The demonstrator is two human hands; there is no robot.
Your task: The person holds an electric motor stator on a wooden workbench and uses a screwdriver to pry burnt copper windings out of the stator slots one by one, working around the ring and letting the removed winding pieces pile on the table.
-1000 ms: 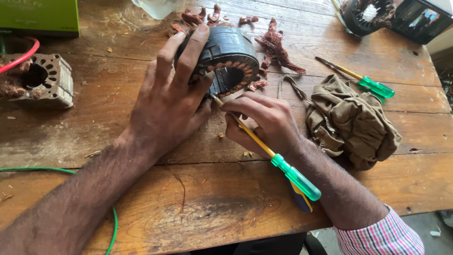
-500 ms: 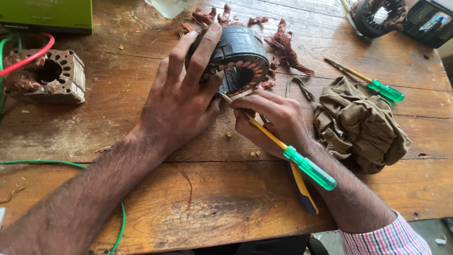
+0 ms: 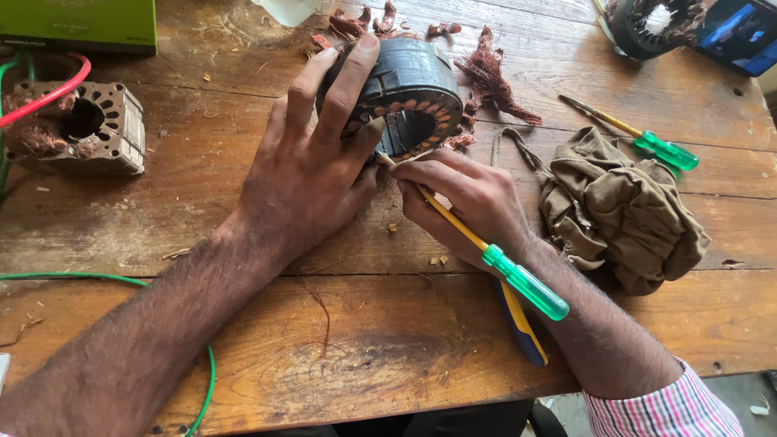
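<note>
The left hand [image 3: 312, 174] is spread over a round, dark grey motor core [image 3: 409, 93], fingers curled across its top and thumb against its face, holding it on edge on the wooden table [image 3: 364, 356] near the twelve o'clock side. The right hand [image 3: 469, 202], at about three o'clock from the left, has its fingers closed round a screwdriver [image 3: 486, 251] with a yellow shaft and clear green handle, its tip set against the lower rim of the core.

Judging by the scene, the stripping is well along but unfinished: tangled clumps of copper wire [image 3: 494, 81] lie at twelve to one o'clock behind the core, yet copper-coloured ends show in the slots ringing its bore.

The core is banded, layered metal with a smooth outer wall. The table is worn, scratched planks littered with small chips. At three o'clock lies a crumpled khaki cloth [image 3: 623, 210]; beyond it, a second green-handled screwdriver [image 3: 639, 137]. A squarer, rusty slotted core [image 3: 97, 129] sits at nine o'clock, and a thin green wire [image 3: 206, 380] loops at seven o'clock.
</note>
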